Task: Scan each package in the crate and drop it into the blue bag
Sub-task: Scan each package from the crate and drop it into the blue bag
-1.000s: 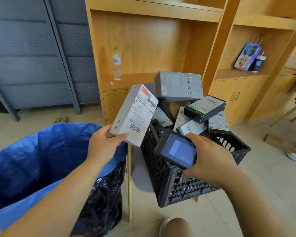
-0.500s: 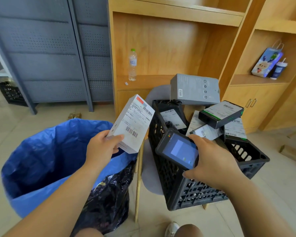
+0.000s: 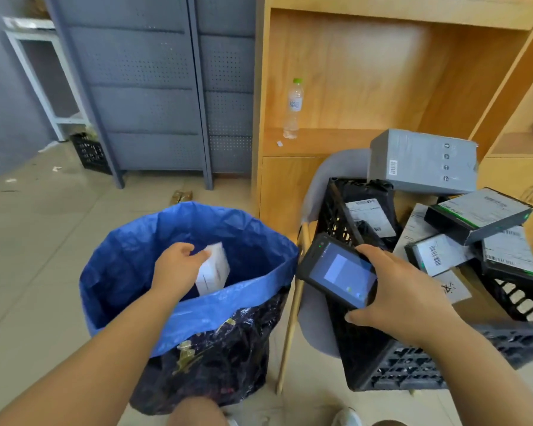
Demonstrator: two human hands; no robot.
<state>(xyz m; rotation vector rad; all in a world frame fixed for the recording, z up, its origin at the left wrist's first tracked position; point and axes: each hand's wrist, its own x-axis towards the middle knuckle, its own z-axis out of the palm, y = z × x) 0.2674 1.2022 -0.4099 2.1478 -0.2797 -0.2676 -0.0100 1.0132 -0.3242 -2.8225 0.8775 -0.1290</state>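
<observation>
Since the frame half a second back, our left hand (image 3: 179,265) has swung the white labelled cardboard box (image 3: 216,269) leftward and down, from beside the crate into the mouth of the blue woven plastic bag (image 3: 120,272), and our gaze has dropped with it.

From the head view, the white box sits inside the bag's opening, below the near rim and blurred by motion. Our fingertips overlap its top corner, but we cannot tell whether we pinch it or have just let go. Our right hand (image 3: 403,299) wraps its fingers round the black handheld scanner with the lit blue screen (image 3: 336,272), held over the near-left corner of the black slatted plastic crate (image 3: 397,367). On the right the crate is heaped: a large grey cardboard box (image 3: 422,161) at the far side, a flat black box with green trim (image 3: 477,215) just in front of it, and several labelled parcels lower down. A clear plastic water bottle (image 3: 293,109) stands on the wooden shelf unit (image 3: 351,72) at the far side.

We judge this package scanned and all but dropped, with many left. The heap is loose and the grey box perches high, so pulling a lower parcel could tip it off the crate. The bag's soft rim could also fold inward and catch a falling package.
</observation>
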